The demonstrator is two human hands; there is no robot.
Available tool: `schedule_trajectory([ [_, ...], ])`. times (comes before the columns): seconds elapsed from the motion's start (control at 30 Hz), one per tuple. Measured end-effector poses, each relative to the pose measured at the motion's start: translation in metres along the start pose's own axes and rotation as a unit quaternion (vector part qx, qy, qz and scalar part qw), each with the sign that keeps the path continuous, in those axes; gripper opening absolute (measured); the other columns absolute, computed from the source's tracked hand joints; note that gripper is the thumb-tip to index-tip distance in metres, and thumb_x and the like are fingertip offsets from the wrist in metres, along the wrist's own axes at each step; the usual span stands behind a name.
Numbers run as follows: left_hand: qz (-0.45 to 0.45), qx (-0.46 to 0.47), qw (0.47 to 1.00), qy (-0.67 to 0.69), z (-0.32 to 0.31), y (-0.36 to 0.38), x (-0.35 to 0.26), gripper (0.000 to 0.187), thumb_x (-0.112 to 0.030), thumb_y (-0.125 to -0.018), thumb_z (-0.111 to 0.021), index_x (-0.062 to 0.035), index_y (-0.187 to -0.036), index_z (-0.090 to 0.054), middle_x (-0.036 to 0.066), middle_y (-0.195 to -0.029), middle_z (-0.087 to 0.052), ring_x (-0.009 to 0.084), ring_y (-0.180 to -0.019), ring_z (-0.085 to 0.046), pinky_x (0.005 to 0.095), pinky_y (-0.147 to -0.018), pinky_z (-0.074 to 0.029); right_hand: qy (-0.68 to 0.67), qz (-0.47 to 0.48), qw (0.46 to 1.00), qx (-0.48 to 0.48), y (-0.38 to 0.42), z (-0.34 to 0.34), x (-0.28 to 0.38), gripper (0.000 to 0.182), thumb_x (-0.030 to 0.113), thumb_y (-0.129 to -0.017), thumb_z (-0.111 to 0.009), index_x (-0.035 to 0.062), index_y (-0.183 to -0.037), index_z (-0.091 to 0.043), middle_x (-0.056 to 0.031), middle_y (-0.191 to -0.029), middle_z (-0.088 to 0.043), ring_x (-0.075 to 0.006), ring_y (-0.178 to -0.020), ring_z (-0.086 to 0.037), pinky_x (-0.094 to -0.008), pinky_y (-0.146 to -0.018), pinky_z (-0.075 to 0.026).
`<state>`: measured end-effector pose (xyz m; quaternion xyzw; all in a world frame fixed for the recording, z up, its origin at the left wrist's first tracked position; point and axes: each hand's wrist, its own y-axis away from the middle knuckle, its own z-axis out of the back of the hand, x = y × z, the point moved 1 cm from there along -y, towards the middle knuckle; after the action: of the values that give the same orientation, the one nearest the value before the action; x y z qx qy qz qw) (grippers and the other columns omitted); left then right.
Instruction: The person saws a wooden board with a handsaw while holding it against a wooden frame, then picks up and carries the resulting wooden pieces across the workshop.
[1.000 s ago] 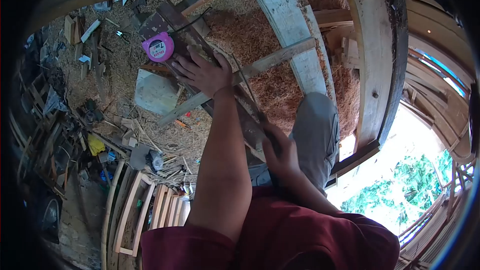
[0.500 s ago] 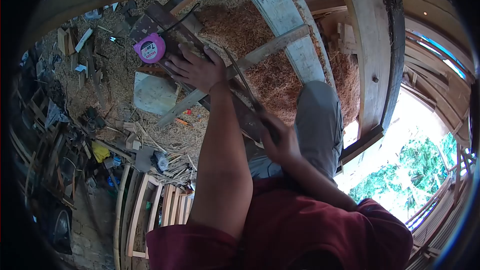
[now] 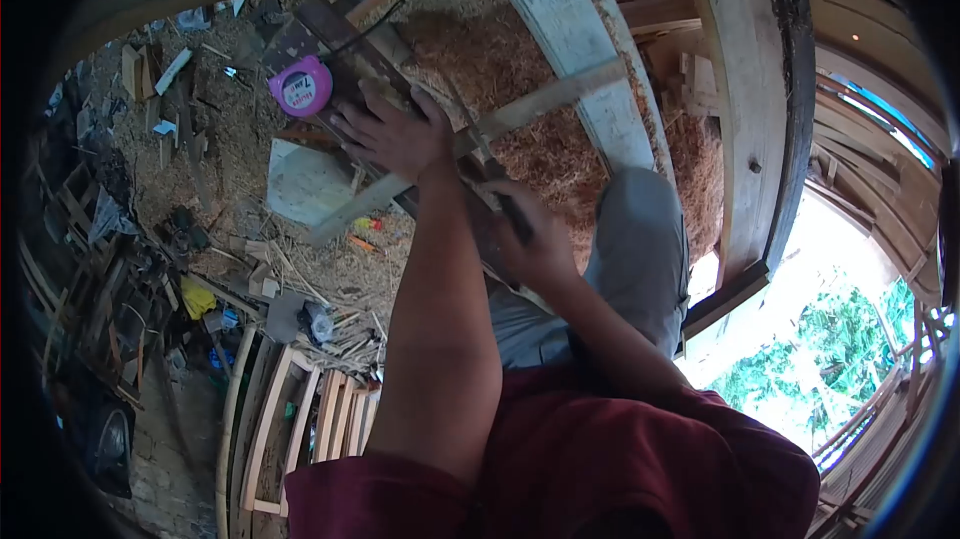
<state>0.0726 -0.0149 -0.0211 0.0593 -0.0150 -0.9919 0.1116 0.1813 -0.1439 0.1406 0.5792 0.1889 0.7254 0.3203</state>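
Observation:
My left hand (image 3: 392, 135) lies with fingers spread, pressing on a dark wooden board (image 3: 345, 54) and beside a pale narrow strip of wood (image 3: 550, 96) that crosses it. In my right hand (image 3: 530, 239) is the dark handle of a saw (image 3: 474, 131), whose thin blade points up and away, against the strip just right of my left hand. A pink tape measure (image 3: 301, 86) rests on the board beyond my left fingertips.
Curved pale planks (image 3: 570, 34) rise ahead and to the right, with brown shavings (image 3: 480, 59) between them. A flat pale offcut (image 3: 308, 184) lies left of the board. Wooden frames (image 3: 270, 429) stand at lower left, near a yellow scrap (image 3: 197, 297).
My right hand has moved forward and slightly left with the saw, along the blade's line. My left hand stays on the board. The view has shifted slightly.

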Motion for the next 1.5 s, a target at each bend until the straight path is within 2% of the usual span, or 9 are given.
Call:
schedule_trajectory([
  [0.2, -0.098, 0.03, 0.994, 0.024, 0.001, 0.006, 0.003, 0.085, -0.053, -0.093, -0.062, -0.0099, -0.163, -0.039, 0.032, -0.17, -0.024, 0.0557, -0.16, -0.017, 0.0707, -0.127, -0.018, -0.151, -0.07, 0.985, -0.041, 0.018, 0.002, -0.013, 0.033, 0.004, -0.102, -0.059, 0.001, -0.134, -0.062, -0.0142, -0.11, -0.07, -0.0174, -0.104, -0.067, -0.0325, -0.091, -0.053],
  [0.7, -0.116, 0.004, 0.993, 0.012, 0.004, 0.005, 0.001, 0.085, -0.056, -0.092, -0.062, -0.0077, -0.159, -0.044, 0.031, -0.171, -0.025, 0.0549, -0.158, -0.023, 0.0693, -0.128, -0.019, -0.152, 0.02, 0.986, -0.071, 0.041, -0.051, -0.035, 0.029, 0.007, -0.107, -0.055, -0.0034, -0.134, -0.059, -0.0103, -0.114, -0.067, -0.0133, -0.107, -0.062, -0.0293, -0.092, -0.05],
  [0.8, -0.086, -0.014, 0.996, 0.036, 0.004, 0.004, 0.0, 0.078, -0.052, -0.095, -0.061, -0.0086, -0.158, -0.045, 0.027, -0.17, -0.029, 0.0486, -0.159, -0.025, 0.0666, -0.129, -0.019, -0.079, 0.134, 0.981, -0.112, 0.026, -0.045, -0.061, 0.028, 0.011, -0.105, -0.059, -0.0002, -0.131, -0.063, -0.0174, -0.114, -0.071, -0.0172, -0.106, -0.07, -0.0331, -0.088, -0.054],
  [0.9, -0.005, -0.035, 0.998, 0.06, -0.001, 0.003, -0.001, 0.07, -0.046, -0.099, -0.06, -0.0094, -0.156, -0.046, 0.025, -0.168, -0.034, 0.0433, -0.159, -0.028, 0.0646, -0.13, -0.019, -0.021, 0.006, 1.0, -0.007, 0.007, -0.018, -0.025, 0.03, 0.013, -0.102, -0.062, 0.0056, -0.131, -0.065, -0.0207, -0.102, -0.074, -0.0221, -0.094, -0.077, -0.0368, -0.081, -0.057],
  [1.0, 0.023, -0.077, 0.982, 0.171, 0.003, 0.003, -0.001, 0.064, -0.043, -0.102, -0.059, -0.0087, -0.155, -0.047, 0.026, -0.166, -0.036, 0.0415, -0.159, -0.029, 0.0645, -0.13, -0.019, 0.016, 0.136, 0.99, -0.016, -0.015, -0.01, -0.022, 0.032, 0.015, -0.1, -0.062, 0.0112, -0.131, -0.067, -0.0176, -0.084, -0.071, -0.0257, -0.076, -0.076, -0.0383, -0.073, -0.056],
  [1.1, 0.015, -0.052, 0.981, 0.188, 0.008, 0.004, 0.004, 0.063, -0.042, -0.103, -0.057, -0.0052, -0.154, -0.048, 0.027, -0.165, -0.035, 0.0436, -0.159, -0.029, 0.0631, -0.131, -0.017, 0.067, 0.042, 0.995, 0.053, -0.024, 0.013, -0.014, 0.032, 0.016, -0.1, -0.061, 0.0114, -0.131, -0.067, -0.0156, -0.081, -0.071, -0.0257, -0.075, -0.075, -0.0386, -0.072, -0.055],
  [1.2, 0.021, -0.051, 0.994, 0.09, 0.012, 0.018, -0.004, 0.063, -0.04, -0.105, -0.055, -0.0032, -0.154, -0.047, 0.028, -0.167, -0.033, 0.0464, -0.159, -0.027, 0.0633, -0.131, -0.015, 0.077, 0.069, 0.993, 0.065, -0.031, 0.023, -0.013, 0.031, 0.016, -0.1, -0.06, 0.0115, -0.13, -0.069, -0.0176, -0.085, -0.071, -0.0258, -0.074, -0.071, -0.0379, -0.072, -0.054],
  [1.3, 0.116, -0.077, 0.984, 0.113, -0.013, 0.033, -0.014, 0.067, -0.04, -0.105, -0.053, -0.0041, -0.16, -0.042, 0.03, -0.17, -0.026, 0.0479, -0.161, -0.021, 0.0646, -0.131, -0.012, 0.054, 0.074, 0.993, 0.075, -0.028, 0.025, -0.004, 0.029, 0.009, -0.103, -0.058, 0.0082, -0.129, -0.07, -0.005, -0.084, -0.064, -0.0095, -0.075, -0.057, -0.0299, -0.072, -0.048],
  [1.5, 0.192, -0.048, 0.978, 0.058, -0.014, 0.019, -0.022, 0.076, -0.045, -0.105, -0.048, -0.0071, -0.168, -0.029, 0.032, -0.175, -0.014, 0.0485, -0.164, -0.009, 0.0649, -0.131, -0.01, 0.028, 0.053, 0.995, 0.083, -0.034, 0.034, -0.002, 0.028, 0.008, -0.103, -0.058, 0.0081, -0.128, -0.071, -0.0016, -0.089, -0.063, -0.0086, -0.077, -0.054, -0.0281, -0.071, -0.046],
])
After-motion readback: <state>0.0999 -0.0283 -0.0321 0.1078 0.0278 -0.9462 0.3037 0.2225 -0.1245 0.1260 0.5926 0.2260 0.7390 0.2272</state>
